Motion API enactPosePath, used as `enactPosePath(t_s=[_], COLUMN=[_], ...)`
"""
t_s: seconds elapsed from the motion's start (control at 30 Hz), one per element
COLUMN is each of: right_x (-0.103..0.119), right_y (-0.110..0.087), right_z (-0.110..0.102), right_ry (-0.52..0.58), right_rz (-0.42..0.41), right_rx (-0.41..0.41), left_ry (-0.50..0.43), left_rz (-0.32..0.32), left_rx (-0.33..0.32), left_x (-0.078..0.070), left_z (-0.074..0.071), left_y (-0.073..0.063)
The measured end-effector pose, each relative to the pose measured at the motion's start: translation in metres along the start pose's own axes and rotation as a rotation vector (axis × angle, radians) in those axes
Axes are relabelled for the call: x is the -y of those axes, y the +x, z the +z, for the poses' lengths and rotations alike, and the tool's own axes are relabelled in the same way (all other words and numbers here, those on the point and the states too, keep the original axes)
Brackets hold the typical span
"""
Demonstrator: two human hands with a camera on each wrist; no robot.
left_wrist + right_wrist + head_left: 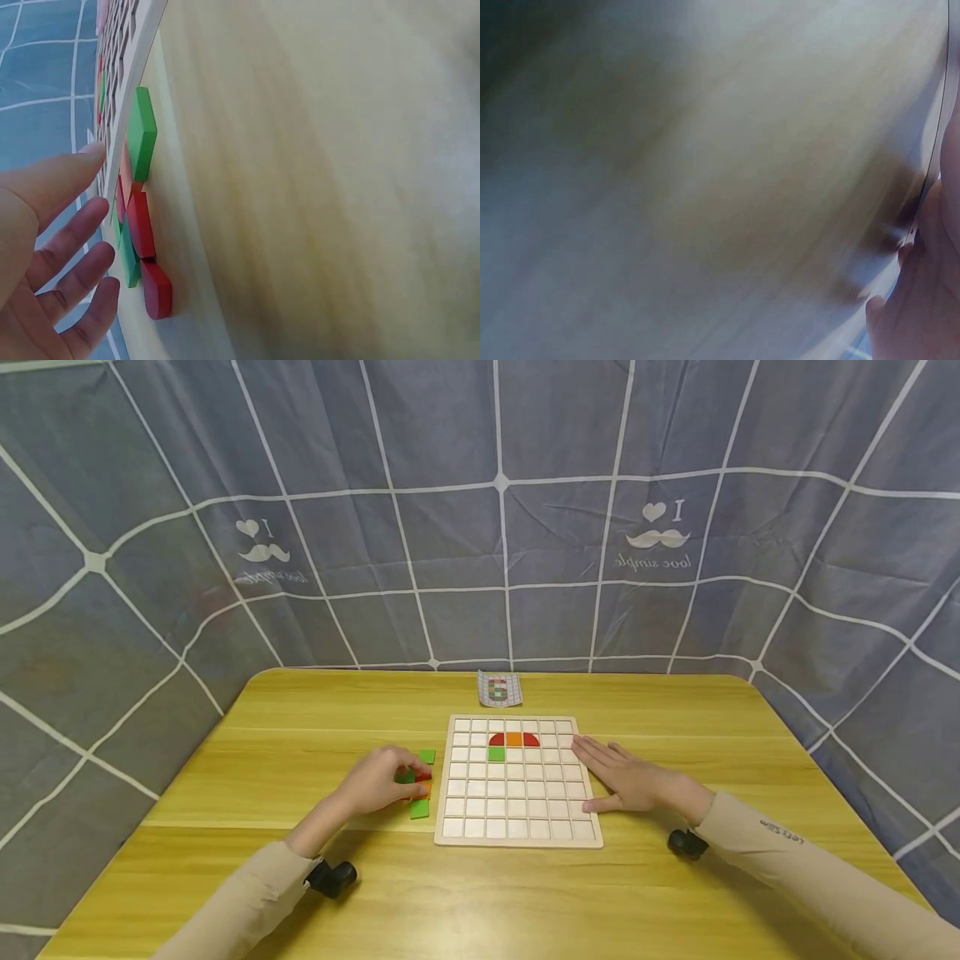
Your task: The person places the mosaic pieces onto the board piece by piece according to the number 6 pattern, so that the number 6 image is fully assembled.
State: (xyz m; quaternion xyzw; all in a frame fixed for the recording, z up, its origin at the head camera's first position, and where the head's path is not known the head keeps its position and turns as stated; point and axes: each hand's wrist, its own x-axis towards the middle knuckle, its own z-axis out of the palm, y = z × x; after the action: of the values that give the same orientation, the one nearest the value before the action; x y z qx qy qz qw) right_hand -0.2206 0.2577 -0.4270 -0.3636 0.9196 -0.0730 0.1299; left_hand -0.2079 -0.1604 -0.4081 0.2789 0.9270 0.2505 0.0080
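Grid board (517, 842), head view: lay flat on the table (525, 902), rows running left-right, four tiles (497, 753) in its cells.
Left hand (378, 781): bent over loose tiles (420, 809), hiding some.
Right hand (626, 774): straight fingers touched the board's right edge.
Left wrist: fingers stood parted, gripping nothing.
Right wrist: hand was blurred, cut off.

Beige left sleeve (243, 897) and matching right sleeve (813, 878), the right one with small dark lettering (782, 832) I can't quite read. Left wrist camera (334, 879) and right wrist camera (687, 844) are both chunky black things.
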Motion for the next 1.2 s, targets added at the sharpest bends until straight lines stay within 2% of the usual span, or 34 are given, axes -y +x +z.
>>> enactPosePath(t_s=[0.47, 0.83, 1.2], right_x=[0.001, 0.002, 0.001], right_y=[-0.001, -0.001, -0.001], right_z=[-0.001, -0.002, -0.001], right_ry=[0.018, 0.011, 0.010], right_rz=[-0.008, -0.011, 0.000], right_rx=[-0.005, -0.007, 0.007], left_ry=[0.014, 0.005, 0.051], left_rz=[0.013, -0.004, 0.055], left_rx=[0.007, 0.015, 0.026], left_x=[0.003, 0.005, 0.009], left_z=[0.004, 0.005, 0.003], left_y=[-0.011, -0.010, -0.013])
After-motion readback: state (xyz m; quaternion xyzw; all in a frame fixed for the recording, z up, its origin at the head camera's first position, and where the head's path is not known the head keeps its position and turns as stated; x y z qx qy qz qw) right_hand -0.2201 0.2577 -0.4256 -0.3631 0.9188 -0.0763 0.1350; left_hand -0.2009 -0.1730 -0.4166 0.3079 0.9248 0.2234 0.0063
